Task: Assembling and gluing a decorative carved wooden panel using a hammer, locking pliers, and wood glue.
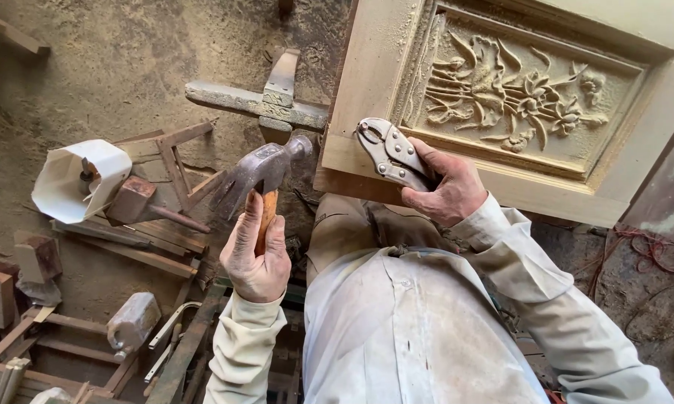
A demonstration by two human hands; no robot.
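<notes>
- Left hand (256,258) raised upright, fingers wrapped round the claw hammer (260,176) handle, head near the panel's edge.
- Right hand (447,191) squeezes locking pliers (388,153), whose tip seems to bite the carved wooden panel (516,105).

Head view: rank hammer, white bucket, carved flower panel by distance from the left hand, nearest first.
1. Hammer: held in the left hand.
2. White bucket: on the ground, off to its left.
3. Carved flower panel: upper right, beyond the right hand.
</notes>
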